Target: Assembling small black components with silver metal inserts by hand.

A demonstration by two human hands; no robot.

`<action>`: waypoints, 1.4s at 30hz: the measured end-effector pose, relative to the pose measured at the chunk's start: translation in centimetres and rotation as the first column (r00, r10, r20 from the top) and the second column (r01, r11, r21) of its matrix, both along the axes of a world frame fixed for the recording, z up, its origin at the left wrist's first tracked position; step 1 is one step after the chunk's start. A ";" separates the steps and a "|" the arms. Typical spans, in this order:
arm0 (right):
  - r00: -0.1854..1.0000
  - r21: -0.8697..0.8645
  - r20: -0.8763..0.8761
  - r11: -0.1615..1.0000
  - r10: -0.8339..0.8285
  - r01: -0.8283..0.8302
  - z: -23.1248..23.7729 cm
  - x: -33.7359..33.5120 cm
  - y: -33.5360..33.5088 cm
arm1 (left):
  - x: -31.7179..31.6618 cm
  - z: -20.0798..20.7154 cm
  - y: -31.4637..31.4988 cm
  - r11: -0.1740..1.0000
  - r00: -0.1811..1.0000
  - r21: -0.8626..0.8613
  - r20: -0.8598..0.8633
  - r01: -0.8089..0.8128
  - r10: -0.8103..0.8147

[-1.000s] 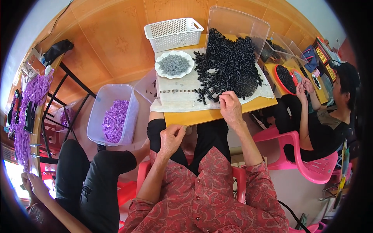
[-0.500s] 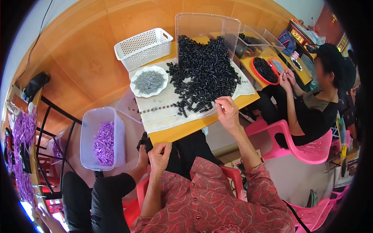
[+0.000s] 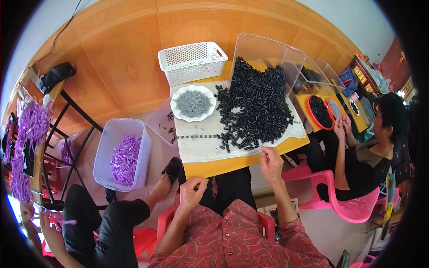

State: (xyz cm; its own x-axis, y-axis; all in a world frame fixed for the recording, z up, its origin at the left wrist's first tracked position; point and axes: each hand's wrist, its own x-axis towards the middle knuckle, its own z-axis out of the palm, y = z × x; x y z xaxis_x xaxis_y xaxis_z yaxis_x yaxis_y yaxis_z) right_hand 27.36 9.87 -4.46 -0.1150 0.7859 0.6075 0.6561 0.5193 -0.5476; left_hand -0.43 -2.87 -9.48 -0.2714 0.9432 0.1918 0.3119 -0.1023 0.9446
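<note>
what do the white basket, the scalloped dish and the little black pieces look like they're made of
White basket: likely moulded plastic, matte, with a regular grid of holes. Scalloped dish: glossy white, ceramic or melamine; cannot tell which. Black pieces: small short tubes, probably plastic or rubber, dull black with faint sheen.

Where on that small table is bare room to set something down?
Bare white cloth lies at the near left, between the white scalloped plate of grey bits and the yellow table edge. The right half is crowded by the heap of black tubes.
</note>
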 end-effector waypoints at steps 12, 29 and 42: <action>0.991 -0.191 0.071 0.976 0.117 -0.102 -0.4 -3.0 0.2 | 1.7 4.6 1.1 0.997 0.996 0.009 -0.052 0.075 -0.074; 0.970 -0.264 0.095 0.945 0.225 -0.193 -0.3 -9.4 1.2 | -3.1 3.4 9.6 0.946 0.722 0.243 -0.612 -0.216 0.322; 0.960 -0.234 0.100 0.944 0.262 -0.234 -0.3 -11.0 1.2 | -3.8 1.3 14.7 0.953 0.641 0.196 -0.706 -0.230 0.300</action>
